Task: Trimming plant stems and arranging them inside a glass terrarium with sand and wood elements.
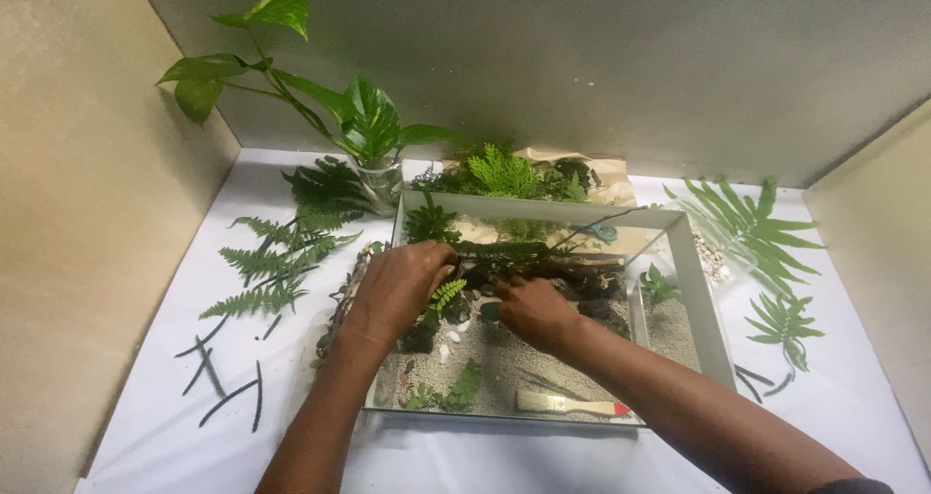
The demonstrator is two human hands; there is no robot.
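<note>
Glass tank (pixel 706 310), sand-floored, on table (pixel 145 397): left hand (pixel 398 286) curled around small fern (pixel 446 292) beside driftwood (pixel 572 273); right hand (pixel 533 312) pinching dark-green tool (pixel 490 311) just right of fern; brush (pixel 567 406) near front wall.

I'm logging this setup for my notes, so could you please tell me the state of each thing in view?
glass tank: open-topped, sand on the bottom
driftwood: lying across the tank
small fern: upright by the left hand
left hand: fingers curled on the planting
right hand: closed on a small dark tool
brush: lying flat on the sand
potted vine: upright in a jar
cut fern fronds: lying loose on the table
</note>
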